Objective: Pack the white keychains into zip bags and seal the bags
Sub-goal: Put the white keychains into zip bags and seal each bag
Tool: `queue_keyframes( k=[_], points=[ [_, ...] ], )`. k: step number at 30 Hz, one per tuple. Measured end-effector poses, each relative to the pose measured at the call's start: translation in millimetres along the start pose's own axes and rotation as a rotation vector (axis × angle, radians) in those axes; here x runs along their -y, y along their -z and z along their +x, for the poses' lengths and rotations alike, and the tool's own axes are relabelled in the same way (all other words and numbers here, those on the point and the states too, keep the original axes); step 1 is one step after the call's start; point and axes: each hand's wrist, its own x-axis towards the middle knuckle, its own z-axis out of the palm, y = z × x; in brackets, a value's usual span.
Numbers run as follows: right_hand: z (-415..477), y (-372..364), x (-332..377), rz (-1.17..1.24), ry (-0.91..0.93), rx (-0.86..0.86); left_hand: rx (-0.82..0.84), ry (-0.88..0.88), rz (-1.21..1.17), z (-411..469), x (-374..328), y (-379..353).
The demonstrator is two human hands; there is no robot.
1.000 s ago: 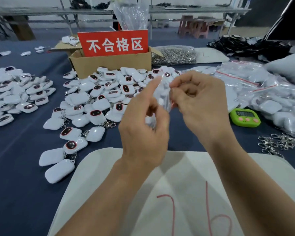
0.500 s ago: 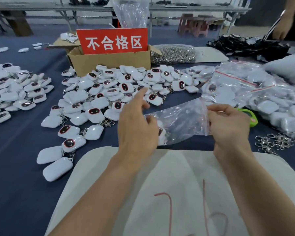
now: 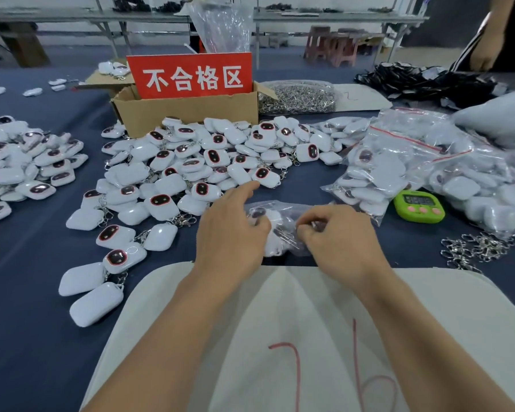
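A small clear zip bag (image 3: pixel 283 230) with a white keychain inside lies low over the blue table between my hands. My left hand (image 3: pixel 232 233) grips the bag's left end, its index finger pointing out toward the pile. My right hand (image 3: pixel 339 236) pinches the bag's right end with curled fingers. A big heap of loose white keychains (image 3: pixel 191 168) with dark oval faces spreads just beyond my left hand. Several filled zip bags (image 3: pixel 399 162) are stacked at the right.
A cardboard box (image 3: pixel 188 108) with a red sign stands behind the heap, a bag of metal clasps (image 3: pixel 298 98) beside it. A second keychain pile (image 3: pixel 21 165) lies far left. A green timer (image 3: pixel 419 205) and loose clasps (image 3: pixel 473 248) lie right. A white sack (image 3: pixel 309 337) covers the near edge. Another person's hand (image 3: pixel 485 58) is far right.
My hands have come down from chest height to the table. The bag was stretched wide between them half a second ago; now my right hand has slid left along it, close to my left.
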Motion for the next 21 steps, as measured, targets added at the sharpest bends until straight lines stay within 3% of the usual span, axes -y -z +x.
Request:
queue_keyframes(
  k=[3,8,14,17,21],
  points=[
    [0.8,-3.2,10.1,0.113,0.035,0.099,-0.145,-0.114,0.131,-0.2,-2.8,0.2],
    [26.7,1.0,30.0,0.111,0.069,-0.216,0.038,-0.095,0.169,2.3,1.9,-3.8],
    [92.9,-23.4,47.5,-0.097,0.096,0.094,-0.017,-0.051,0.211,6.4,6.7,5.6],
    [110.7,-42.4,47.7,-0.151,0.095,0.168,0.124,-0.153,0.314,8.3,12.4,4.1],
    [111.8,-42.1,36.9,-0.104,0.111,0.108,0.293,-0.197,0.537,8.9,15.0,0.9]
  ],
)
